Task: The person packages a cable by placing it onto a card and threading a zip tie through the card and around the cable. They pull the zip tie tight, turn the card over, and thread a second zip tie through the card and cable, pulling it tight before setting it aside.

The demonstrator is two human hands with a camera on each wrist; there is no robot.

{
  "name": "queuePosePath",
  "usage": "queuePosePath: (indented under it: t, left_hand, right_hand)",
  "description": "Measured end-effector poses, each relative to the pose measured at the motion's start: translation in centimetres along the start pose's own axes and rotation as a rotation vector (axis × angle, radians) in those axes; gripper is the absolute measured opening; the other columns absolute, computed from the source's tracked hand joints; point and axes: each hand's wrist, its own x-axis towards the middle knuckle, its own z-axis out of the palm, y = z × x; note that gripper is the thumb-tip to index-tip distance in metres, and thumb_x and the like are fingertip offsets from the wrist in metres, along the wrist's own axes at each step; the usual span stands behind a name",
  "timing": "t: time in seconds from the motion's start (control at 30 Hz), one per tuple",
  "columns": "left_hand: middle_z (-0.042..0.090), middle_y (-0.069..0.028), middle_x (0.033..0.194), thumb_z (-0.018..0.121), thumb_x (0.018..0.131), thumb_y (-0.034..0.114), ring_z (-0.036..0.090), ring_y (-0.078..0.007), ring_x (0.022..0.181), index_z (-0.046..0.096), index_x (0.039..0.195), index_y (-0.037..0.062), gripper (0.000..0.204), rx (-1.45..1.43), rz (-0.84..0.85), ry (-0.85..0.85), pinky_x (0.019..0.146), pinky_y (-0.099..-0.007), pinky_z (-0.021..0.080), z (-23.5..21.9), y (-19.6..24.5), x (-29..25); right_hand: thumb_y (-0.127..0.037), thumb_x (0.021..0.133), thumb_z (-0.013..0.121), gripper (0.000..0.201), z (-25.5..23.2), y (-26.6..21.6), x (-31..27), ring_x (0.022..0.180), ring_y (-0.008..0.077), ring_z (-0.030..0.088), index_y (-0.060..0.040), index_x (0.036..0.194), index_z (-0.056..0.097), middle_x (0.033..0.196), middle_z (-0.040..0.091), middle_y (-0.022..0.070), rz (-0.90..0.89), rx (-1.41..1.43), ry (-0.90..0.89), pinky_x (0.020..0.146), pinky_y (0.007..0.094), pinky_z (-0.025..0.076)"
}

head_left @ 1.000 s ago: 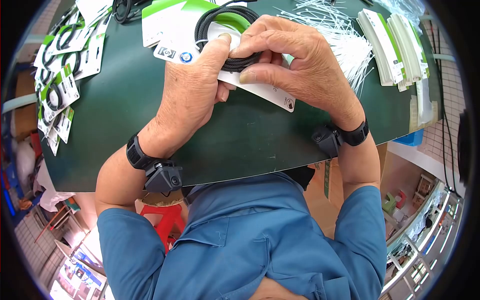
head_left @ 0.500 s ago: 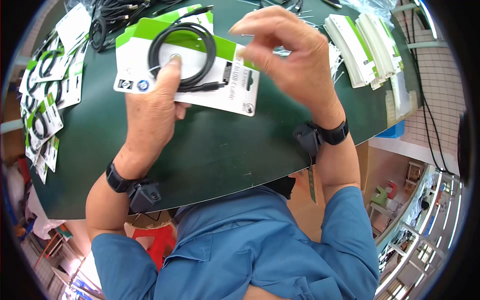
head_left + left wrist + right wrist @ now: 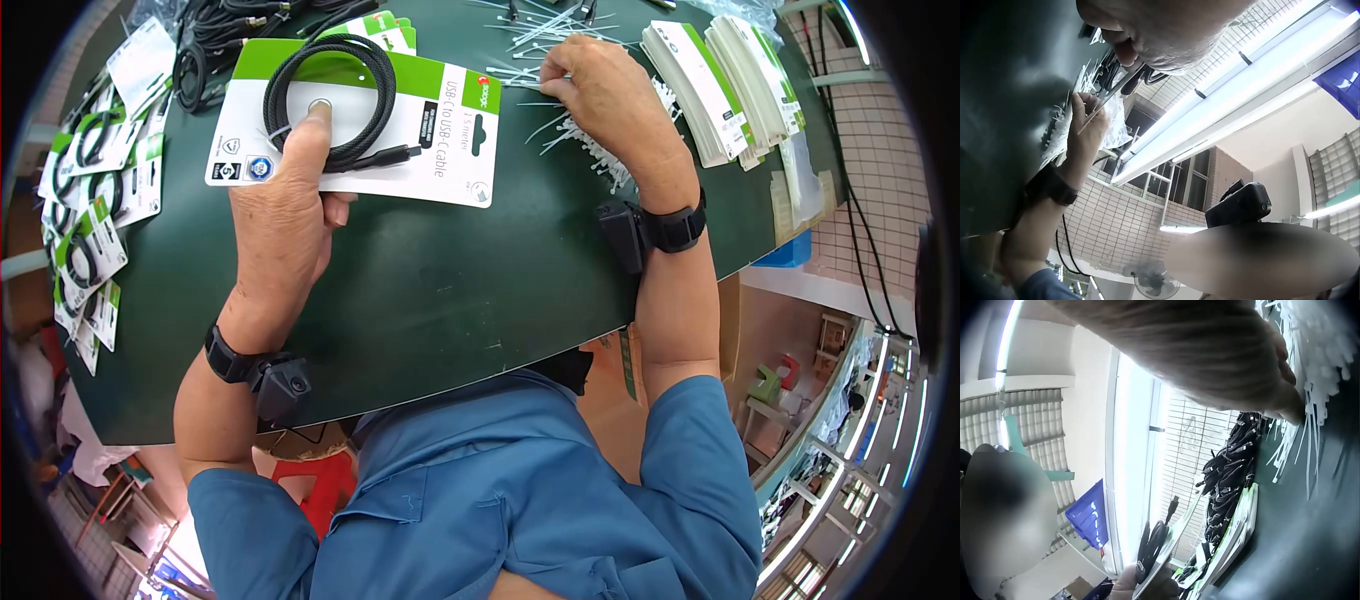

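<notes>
My left hand (image 3: 285,200) grips a white and green cable card (image 3: 440,185), printed "USB-C to USB-C cable", with the thumb pressed inside the coil and the other fingers behind. A black braided USB-C cable (image 3: 380,85) lies coiled on the card, a white tie (image 3: 278,133) round its left side. Across the table my right hand (image 3: 610,95) has its bent thumb and fingers down at a heap of white cable ties (image 3: 600,165). In the right wrist view its fingertips reach right at the ties (image 3: 1316,381); I cannot tell whether they pinch one.
Carded cables (image 3: 95,190) overlap at the left edge, and loose black cables (image 3: 235,25) lie at the back. Behind the held card are more cards (image 3: 395,30). Two stacks of cards (image 3: 695,95) stand right of the ties, beside a taped clear strip (image 3: 800,185).
My right hand has left the coil and moved right to the cable ties. The left hand has carried the card and cable leftward, turning the printed front into fuller view.
</notes>
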Motion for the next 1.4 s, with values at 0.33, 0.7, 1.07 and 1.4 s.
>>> queuePosePath:
  t: [0.33, 0.7, 1.07, 1.4]
  left_hand:
    - [0.065, -0.0052, 0.082, 0.064, 0.099, 0.011, 0.053, -0.0073, 0.048, 0.059, 0.115, 0.0008, 0.019, -0.007, 0.011, -0.009, 0.036, -0.0211, 0.038, 0.3, 0.4, 0.0]
    - [0.064, -0.0065, 0.079, 0.061, 0.1, 0.011, 0.05, -0.0088, 0.045, 0.057, 0.114, 0.0, 0.018, -0.015, -0.014, -0.015, 0.036, -0.0228, 0.037, 0.6, 0.4, -0.1]
    - [0.067, -0.0094, 0.097, 0.062, 0.099, 0.005, 0.061, -0.0105, 0.059, 0.065, 0.119, 0.0001, 0.021, 0.88, 0.627, -0.136, 0.041, -0.0218, 0.042, -1.9, -1.5, -1.5]
    - [0.072, -0.0084, 0.091, 0.077, 0.08, 0.005, 0.071, -0.0215, 0.08, 0.072, 0.108, 0.0029, 0.029, 1.034, 0.452, -0.355, 0.071, -0.0286, 0.054, -2.8, -2.0, -2.7]
  right_hand:
    - [-0.014, 0.088, 0.07, 0.012, -0.8, -0.1, -0.4, 0.096, 0.0367, 0.07, -0.0029, 0.094, 0.071, 0.098, 0.072, 0.017, 0.056, 0.026, 0.041, 0.084, 0.0454, 0.056]
    - [-0.013, 0.086, 0.072, 0.012, -0.6, 0.9, -0.3, 0.083, 0.0348, 0.07, -0.002, 0.09, 0.074, 0.088, 0.073, 0.0165, 0.07, 0.091, 0.091, 0.077, 0.0428, 0.056]
    - [-0.014, 0.09, 0.073, 0.016, -1.1, 1.2, -0.1, 0.077, 0.0303, 0.07, 0.0015, 0.096, 0.075, 0.092, 0.075, 0.014, -0.038, 0.174, 0.249, 0.072, 0.0385, 0.055]
    - [-0.012, 0.089, 0.074, 0.014, -2.5, -1.1, 0.0, 0.063, 0.0143, 0.063, 0.0015, 0.093, 0.076, 0.071, 0.07, 0.0102, 0.159, 0.639, 0.345, 0.062, 0.0297, 0.05]
